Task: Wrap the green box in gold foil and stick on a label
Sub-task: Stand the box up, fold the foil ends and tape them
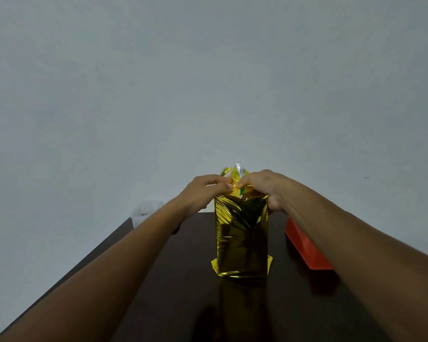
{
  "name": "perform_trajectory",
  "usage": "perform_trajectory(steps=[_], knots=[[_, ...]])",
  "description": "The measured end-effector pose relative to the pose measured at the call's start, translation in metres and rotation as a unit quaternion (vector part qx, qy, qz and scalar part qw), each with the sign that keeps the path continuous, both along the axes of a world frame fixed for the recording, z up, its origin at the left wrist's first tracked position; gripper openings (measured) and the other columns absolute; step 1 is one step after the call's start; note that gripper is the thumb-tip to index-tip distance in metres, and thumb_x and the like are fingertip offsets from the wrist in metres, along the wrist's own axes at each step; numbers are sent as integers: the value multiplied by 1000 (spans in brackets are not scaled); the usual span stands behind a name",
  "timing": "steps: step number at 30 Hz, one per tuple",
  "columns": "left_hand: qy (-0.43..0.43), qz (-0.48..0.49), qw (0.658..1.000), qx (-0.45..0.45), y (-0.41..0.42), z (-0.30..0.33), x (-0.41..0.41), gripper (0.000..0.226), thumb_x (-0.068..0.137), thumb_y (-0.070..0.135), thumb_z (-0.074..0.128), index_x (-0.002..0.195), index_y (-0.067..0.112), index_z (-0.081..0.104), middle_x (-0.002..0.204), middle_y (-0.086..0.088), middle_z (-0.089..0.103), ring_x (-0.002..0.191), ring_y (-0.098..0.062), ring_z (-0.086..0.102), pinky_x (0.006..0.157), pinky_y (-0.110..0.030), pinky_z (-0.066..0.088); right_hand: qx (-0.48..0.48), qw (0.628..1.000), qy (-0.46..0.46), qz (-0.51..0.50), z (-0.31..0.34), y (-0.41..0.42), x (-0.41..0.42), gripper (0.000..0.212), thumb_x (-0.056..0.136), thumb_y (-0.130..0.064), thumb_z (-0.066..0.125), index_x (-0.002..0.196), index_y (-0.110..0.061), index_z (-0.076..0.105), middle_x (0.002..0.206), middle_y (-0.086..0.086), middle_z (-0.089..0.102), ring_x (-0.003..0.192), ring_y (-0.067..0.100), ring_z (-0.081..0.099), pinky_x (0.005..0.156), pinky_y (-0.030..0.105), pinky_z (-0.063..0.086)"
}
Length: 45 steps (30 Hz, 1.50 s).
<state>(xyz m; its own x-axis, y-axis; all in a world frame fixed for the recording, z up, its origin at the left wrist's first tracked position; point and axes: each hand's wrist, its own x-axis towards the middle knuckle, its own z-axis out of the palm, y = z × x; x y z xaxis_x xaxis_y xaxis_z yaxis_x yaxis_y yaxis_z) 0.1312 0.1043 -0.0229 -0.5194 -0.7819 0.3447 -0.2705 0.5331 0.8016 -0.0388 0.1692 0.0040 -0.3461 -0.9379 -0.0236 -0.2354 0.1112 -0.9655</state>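
The box stands upright on the dark table, its sides covered in gold foil. A small patch of the green box shows at the top between my hands. My left hand pinches the foil at the top left edge. My right hand grips the foil at the top right, fingers curled over the top. Loose foil flaps stick up behind my hands. Small foil corners jut out at the base on both sides. No label is in sight.
A red tray lies on the dark table to the right of the box, under my right forearm. A white container sits off the table's far left corner. A plain grey wall fills the background.
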Motion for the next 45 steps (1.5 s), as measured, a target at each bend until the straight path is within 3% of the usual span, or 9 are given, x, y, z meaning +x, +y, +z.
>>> perform_trajectory(steps=[7, 12, 17, 21, 24, 28, 34, 39, 45], knots=[[-204, -55, 977, 23, 2, 29, -4, 84, 69, 63, 67, 146, 37, 45, 148, 1, 44, 136, -27, 43, 107, -53, 46, -6, 1000, -10, 18, -5, -2, -4, 57, 74, -16, 80, 124, -8, 56, 107, 18, 69, 91, 32, 70, 67, 38, 58], [-295, -43, 954, 15, 0, 35, -18, 84, 73, 51, 83, 143, 35, 39, 142, 1, 43, 134, -31, 42, 105, -54, 48, -18, 1000, -3, 5, -10, -3, -3, 75, 74, -25, 84, 136, -16, 42, 119, 16, 61, 102, 34, 68, 83, 45, 61], [-304, -25, 952, 18, 1, 35, -21, 103, 51, 62, 82, 142, 38, 39, 139, 0, 46, 124, -29, 49, 95, -49, 54, 4, 1000, -6, -18, -11, 5, -15, 127, 46, -89, 74, 148, -21, 42, 145, 12, 53, 132, 38, 51, 106, 60, 42], [-306, -21, 952, 10, 1, 34, -19, 113, 39, 70, 77, 141, 38, 40, 136, -2, 48, 117, -27, 54, 92, -47, 57, 8, 984, 49, -170, -33, 16, -54, 83, 94, -67, 48, 152, -10, 36, 151, 17, 45, 138, 38, 41, 109, 50, 37], [-306, -18, 952, 14, 2, 34, -19, 114, 38, 70, 77, 140, 38, 40, 137, -2, 48, 118, -28, 54, 90, -46, 58, 103, 948, 197, -226, -67, 15, -95, 73, 74, -60, 62, 127, -12, 54, 123, 15, 62, 120, 36, 51, 98, 47, 46], [-302, -15, 953, 15, 0, 32, -19, 112, 38, 70, 77, 139, 37, 40, 137, -3, 47, 121, -30, 52, 89, -46, 59, 147, 966, 83, -197, -94, 15, -125, 58, 83, -41, 74, 121, 1, 58, 118, 15, 65, 107, 33, 61, 88, 41, 51], [-293, -19, 956, 17, -6, 27, -21, 87, 58, 58, 77, 134, 37, 40, 138, -2, 47, 124, -28, 50, 86, -41, 59, 206, 966, -34, -156, -84, 39, -115, 61, 99, -43, 59, 151, -14, 43, 160, 4, 32, 141, 44, 35, 81, 69, 53], [-285, -18, 958, 17, -8, 25, -20, 86, 59, 57, 77, 134, 36, 40, 135, -1, 48, 124, -28, 49, 86, -40, 60, 159, 956, -149, -194, -81, 38, -129, 56, 103, -32, 55, 150, -11, 33, 143, 0, 46, 142, 43, 32, 86, 76, 48], [-279, -21, 960, 27, -10, 24, -21, 87, 58, 56, 79, 135, 36, 43, 130, 0, 53, 116, -25, 56, 86, -42, 61, 87, 957, -221, -165, -100, 39, -147, 44, 103, -27, 52, 145, -17, 47, 152, 2, 43, 141, 44, 33, 62, 83, 45]])
